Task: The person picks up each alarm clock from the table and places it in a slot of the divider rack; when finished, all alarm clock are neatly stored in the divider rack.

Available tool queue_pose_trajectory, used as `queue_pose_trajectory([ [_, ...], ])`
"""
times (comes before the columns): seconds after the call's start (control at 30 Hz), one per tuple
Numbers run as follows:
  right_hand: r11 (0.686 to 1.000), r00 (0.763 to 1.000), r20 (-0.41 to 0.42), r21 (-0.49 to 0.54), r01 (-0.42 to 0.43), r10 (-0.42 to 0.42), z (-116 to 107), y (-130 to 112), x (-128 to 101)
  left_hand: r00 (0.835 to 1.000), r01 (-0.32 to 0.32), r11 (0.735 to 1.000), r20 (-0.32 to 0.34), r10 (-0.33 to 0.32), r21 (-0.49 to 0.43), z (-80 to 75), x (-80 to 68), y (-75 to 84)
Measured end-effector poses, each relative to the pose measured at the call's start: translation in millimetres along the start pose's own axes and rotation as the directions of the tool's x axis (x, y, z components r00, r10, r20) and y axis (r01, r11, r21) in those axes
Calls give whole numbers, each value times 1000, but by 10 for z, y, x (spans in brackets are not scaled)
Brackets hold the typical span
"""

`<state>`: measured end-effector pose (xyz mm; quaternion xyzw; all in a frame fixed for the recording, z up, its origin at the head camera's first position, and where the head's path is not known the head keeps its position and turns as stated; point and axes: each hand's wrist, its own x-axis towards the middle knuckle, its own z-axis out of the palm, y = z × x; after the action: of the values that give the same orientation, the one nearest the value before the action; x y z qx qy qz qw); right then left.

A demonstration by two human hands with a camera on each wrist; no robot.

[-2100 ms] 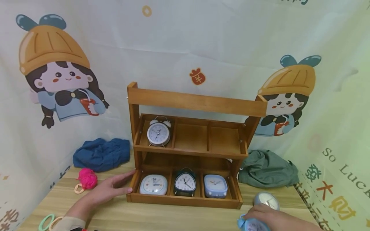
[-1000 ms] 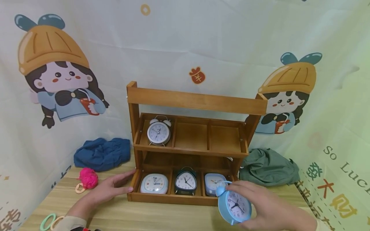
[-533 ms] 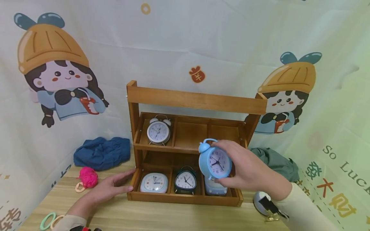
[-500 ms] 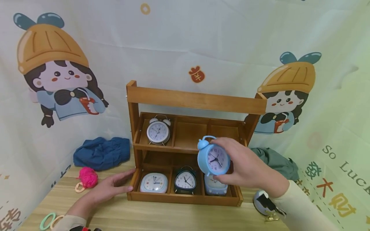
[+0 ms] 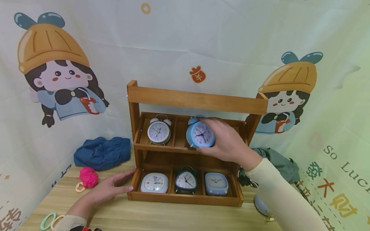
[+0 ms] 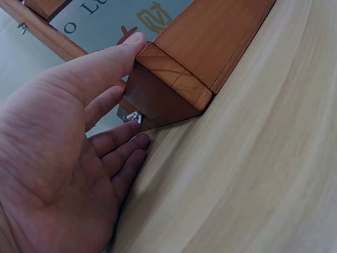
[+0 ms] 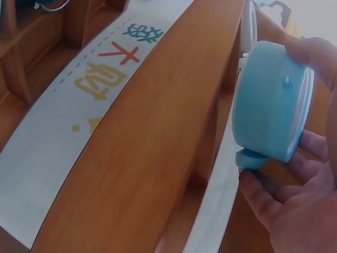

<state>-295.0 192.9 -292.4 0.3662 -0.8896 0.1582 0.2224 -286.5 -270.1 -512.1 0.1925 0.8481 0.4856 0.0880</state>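
Observation:
My right hand [image 5: 228,141] grips a light-blue twin-bell alarm clock [image 5: 200,133] between thumb and fingers, at the middle compartment of the upper tier. In the right wrist view the blue clock [image 7: 271,100] shows its side, with fingertips by one bell. My left hand [image 5: 111,187] rests with extended fingers at the lower left end of the brown wooden shelf [image 5: 196,100]. The left wrist view shows its thumb on the shelf's corner and its fingers beside a wing nut [image 6: 135,117]. A white twin-bell clock [image 5: 158,132] stands in the upper left compartment.
The lower tier holds a white clock [image 5: 154,183], a dark triangular clock [image 5: 186,182] and a blue square clock [image 5: 216,183]. Another round clock [image 5: 260,205] lies right, partly behind my sleeve. Blue cloth [image 5: 101,154], pink yarn [image 5: 88,177], rings [image 5: 48,221] and green cloth [image 5: 276,163] lie around.
My right hand has lifted the light-blue clock from the table at the right and carried it up and left to the upper middle compartment. The left hand has stayed at the shelf.

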Motion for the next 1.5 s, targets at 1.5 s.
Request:
queue_pose_trajectory([
  [1.5, 997, 998, 61, -72, -15, 20, 208, 158, -196, 1000, -26, 998, 11, 27, -48, 4, 9, -15],
])
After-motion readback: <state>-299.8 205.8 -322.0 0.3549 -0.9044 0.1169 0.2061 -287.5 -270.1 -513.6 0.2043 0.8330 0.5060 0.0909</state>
